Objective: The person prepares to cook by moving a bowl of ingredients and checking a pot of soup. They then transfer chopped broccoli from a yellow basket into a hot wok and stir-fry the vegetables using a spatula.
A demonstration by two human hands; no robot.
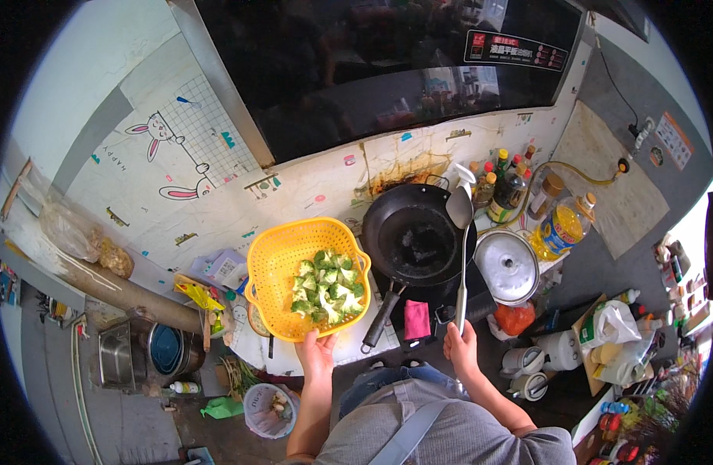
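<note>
My left hand (318, 356) grips the near rim of a yellow plastic colander (275, 261), which is tilted so its inside shows. Cut broccoli florets (327, 288) lie gathered in its lower right part. In my right hand (461, 347) is the long handle of a wok spatula (461, 209); its blade is up over the right rim of a black wok (414, 232). The wok sits on the stove with its handle (382, 322) towards me. Its dark inside looks wet, and no broccoli shows in it.
Right of the wok are a metal pot lid (507, 267), several sauce bottles (507, 195) and a jug of cooking oil (559, 229). A pink cloth (416, 319) hangs at the stove's front. A range hood (391, 70) spans above. A lined waste bin (270, 410) stands lower left.
</note>
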